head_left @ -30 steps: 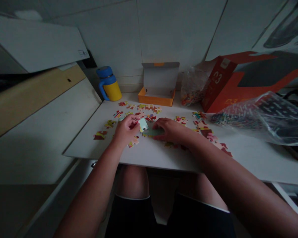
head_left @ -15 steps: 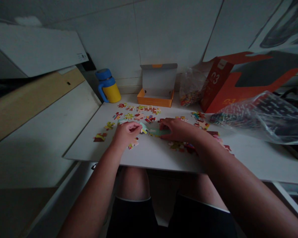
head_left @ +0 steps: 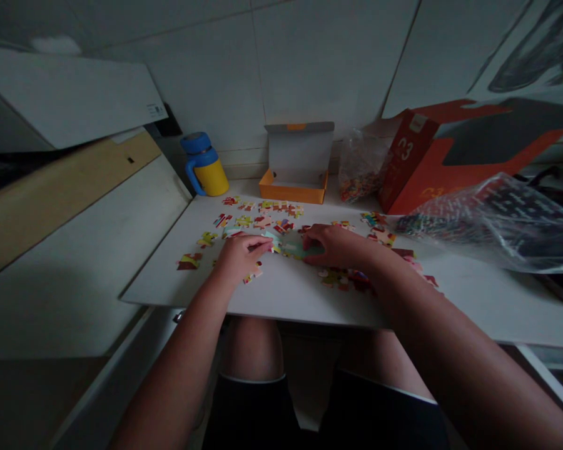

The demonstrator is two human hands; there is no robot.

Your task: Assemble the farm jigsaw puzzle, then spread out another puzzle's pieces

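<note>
My left hand [head_left: 238,255] lies on the white table [head_left: 291,294], its fingers pressing a pale green puzzle piece [head_left: 273,242] down flat. My right hand [head_left: 334,245] rests just to the right, fingers curled on a joined pale green puzzle section [head_left: 296,250]. The small piece touches the left edge of that section. Several loose colourful puzzle pieces [head_left: 263,212] lie scattered behind and beside both hands, and more pieces [head_left: 342,278] sit under my right wrist.
At the back stand a yellow mug with a blue lid [head_left: 205,164], an open orange box [head_left: 296,164], a clear bag of pieces [head_left: 360,172] and a large red carton [head_left: 450,156]. A big plastic bag [head_left: 492,219] lies at right. A slanted white board [head_left: 75,237] borders the left.
My left hand has lowered the pale green piece from a tilted, lifted hold to flat on the table against the section under my right hand. The right hand stayed in place.
</note>
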